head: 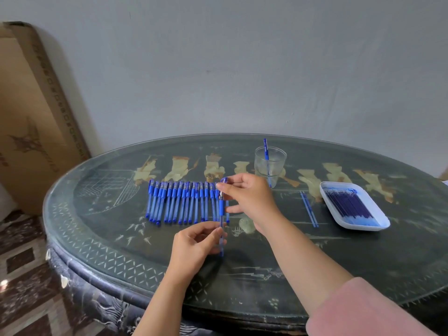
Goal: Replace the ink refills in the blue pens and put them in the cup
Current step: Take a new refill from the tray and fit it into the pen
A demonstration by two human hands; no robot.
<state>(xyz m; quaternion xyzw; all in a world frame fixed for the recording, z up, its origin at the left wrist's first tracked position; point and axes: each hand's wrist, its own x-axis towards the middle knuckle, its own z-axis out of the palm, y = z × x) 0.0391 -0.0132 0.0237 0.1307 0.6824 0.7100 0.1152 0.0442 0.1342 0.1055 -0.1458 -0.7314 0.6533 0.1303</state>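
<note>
At centre frame, beside the pen row [184,202], a pen [221,209] is pinched at its lower barrel by the left hand [194,243] and at its cap [224,180] by the right hand [249,197]; light, stiff and slick, it is judged best gripped at its rubber sleeve.

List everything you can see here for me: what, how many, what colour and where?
table: one, dark, oval, centre of view.
pens: one row, too overlapped to count, blue, lying mid-table.
held pen: one, blue, between both hands.
cup: one, perhaps two stacked, clear, far side of table.
cup pen: one, blue, leaning in cup.
loose refills: two, blue, on table left of tray.
tray: one, white, table's right.
tray refills: a batch, dark blue, uncounted.
box: one, brown cardboard, against wall, left.
left hand: grips held pen's barrel.
right hand: pinches its cap end.
</note>
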